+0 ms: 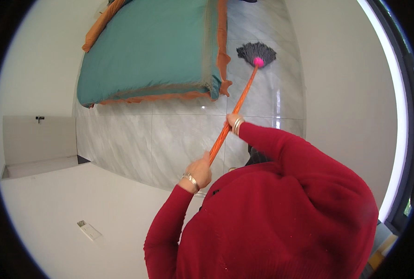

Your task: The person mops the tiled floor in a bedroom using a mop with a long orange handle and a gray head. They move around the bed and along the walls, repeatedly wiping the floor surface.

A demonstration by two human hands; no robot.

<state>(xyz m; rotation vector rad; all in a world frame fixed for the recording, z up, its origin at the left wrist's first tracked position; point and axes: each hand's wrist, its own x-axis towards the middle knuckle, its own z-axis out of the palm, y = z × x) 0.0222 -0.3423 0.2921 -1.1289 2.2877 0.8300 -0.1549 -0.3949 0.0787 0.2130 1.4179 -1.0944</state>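
Observation:
A mop with a dark grey fringed head [257, 51] and a pink hub rests spread out on the tiled floor [186, 139], to the right of the bed. Its orange handle [246, 91] slants down towards my body. Near the handle's end, my left hand [200, 172], with a bracelet at the wrist, is closed around it. Further along, my right hand [232, 120], wearing pale bangles, grips the handle around its middle. The fingers of both hands are partly hidden.
A bed with a green cover [147, 52] and orange frill stands ahead, its corner close to the mop. A wall [343, 87] with a window runs along the right. A grey door [39, 139] with a black handle is at left. One wall carries a white socket plate [89, 231].

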